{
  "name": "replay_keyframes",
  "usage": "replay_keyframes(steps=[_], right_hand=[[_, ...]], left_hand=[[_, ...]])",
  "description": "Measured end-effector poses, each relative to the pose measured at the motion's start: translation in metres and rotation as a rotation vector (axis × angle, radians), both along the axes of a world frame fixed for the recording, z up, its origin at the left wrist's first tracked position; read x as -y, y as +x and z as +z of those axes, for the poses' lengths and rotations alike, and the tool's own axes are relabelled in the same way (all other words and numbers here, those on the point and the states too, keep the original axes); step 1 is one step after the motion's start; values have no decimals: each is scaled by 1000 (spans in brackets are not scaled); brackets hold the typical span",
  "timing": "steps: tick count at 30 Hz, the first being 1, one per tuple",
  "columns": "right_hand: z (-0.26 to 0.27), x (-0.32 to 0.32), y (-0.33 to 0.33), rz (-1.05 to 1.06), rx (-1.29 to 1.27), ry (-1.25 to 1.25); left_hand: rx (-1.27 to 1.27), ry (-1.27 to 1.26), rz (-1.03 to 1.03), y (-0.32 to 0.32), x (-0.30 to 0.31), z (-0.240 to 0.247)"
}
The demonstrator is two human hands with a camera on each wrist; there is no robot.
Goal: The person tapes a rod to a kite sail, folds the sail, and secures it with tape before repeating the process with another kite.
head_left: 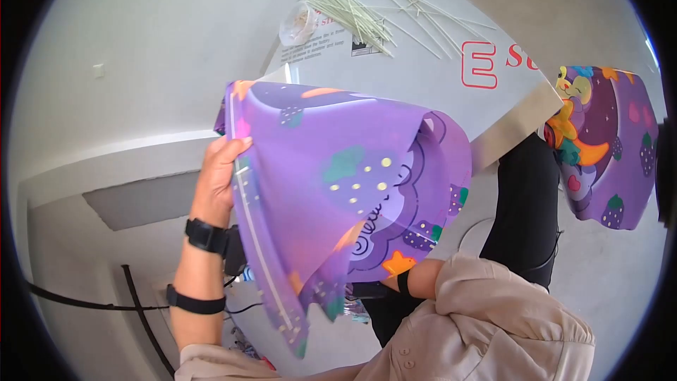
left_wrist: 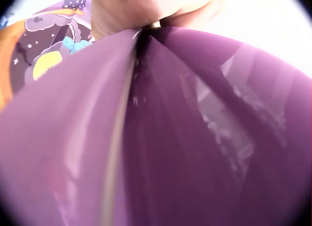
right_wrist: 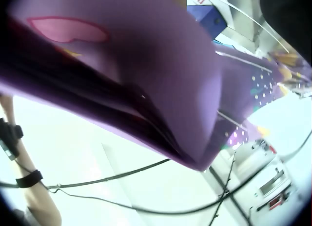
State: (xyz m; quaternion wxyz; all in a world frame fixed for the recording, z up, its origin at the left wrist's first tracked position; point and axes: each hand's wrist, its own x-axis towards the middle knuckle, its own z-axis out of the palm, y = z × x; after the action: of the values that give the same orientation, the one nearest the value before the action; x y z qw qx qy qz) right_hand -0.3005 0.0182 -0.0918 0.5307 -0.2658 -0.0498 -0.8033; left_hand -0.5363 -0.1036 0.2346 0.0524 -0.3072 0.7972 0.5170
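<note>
A large purple sheet (head_left: 303,148) printed with strawberries, stars and lettering hangs in front of the body, folded over and curling at its right side. My left hand (head_left: 218,169) grips its left edge, thumb on the near face. A thin pale rod (head_left: 264,254) runs down along that edge. From the left wrist view, the left hand (left_wrist: 146,11) bunches the sheet (left_wrist: 195,128) into folds below the fingers. My right hand is hidden behind the sheet; only the right forearm (head_left: 421,279) shows. The sheet (right_wrist: 161,55) fills much of the right wrist view.
A board-topped table (head_left: 430,99) with red lettering stands ahead. On it lie a bundle of thin pale rods (head_left: 349,14), several loose rods (head_left: 423,17) and a clear cup (head_left: 297,23). Another purple printed sheet (head_left: 606,148) hangs at the right. Black cables (head_left: 77,301) cross the lower left.
</note>
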Motion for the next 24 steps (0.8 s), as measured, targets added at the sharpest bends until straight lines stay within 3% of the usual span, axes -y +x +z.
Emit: replay_keyframes(steps=[1, 2, 5, 11, 13, 14, 18, 19, 21, 22, 23, 24], right_hand=[[-9, 1, -5, 32, 54, -9], [49, 83, -28, 66, 110, -18], [4, 74, -41, 170, 284, -29], [-25, 78, -53, 351, 580, -58], [-25, 90, -47, 468, 714, -172], [-23, 94, -42, 501, 849, 140], [-9, 86, -49, 562, 787, 218], [-5, 91, -47, 568, 780, 228], [6, 102, -40, 505, 802, 403], [4, 108, -34, 471, 816, 468], [4, 109, -33, 474, 807, 480], [3, 110, -32, 451, 763, 543]], left_hand=[[-5, 145, 78, -15, 5, -28], [-1, 199, 92, -29, 13, -56], [66, 376, 92, -77, 50, -147], [57, 472, -1, -103, 49, -202], [62, 516, -1, -97, 53, -213], [54, 587, 81, -93, 51, -220], [-32, 766, 219, -68, 34, -260], [-46, 761, 227, -65, 27, -271], [-112, 503, 154, -65, 23, -286], [-47, 287, 81, -65, 14, -274], [-57, 294, 89, -64, 8, -264], [-54, -104, -32, -60, 4, -253]])
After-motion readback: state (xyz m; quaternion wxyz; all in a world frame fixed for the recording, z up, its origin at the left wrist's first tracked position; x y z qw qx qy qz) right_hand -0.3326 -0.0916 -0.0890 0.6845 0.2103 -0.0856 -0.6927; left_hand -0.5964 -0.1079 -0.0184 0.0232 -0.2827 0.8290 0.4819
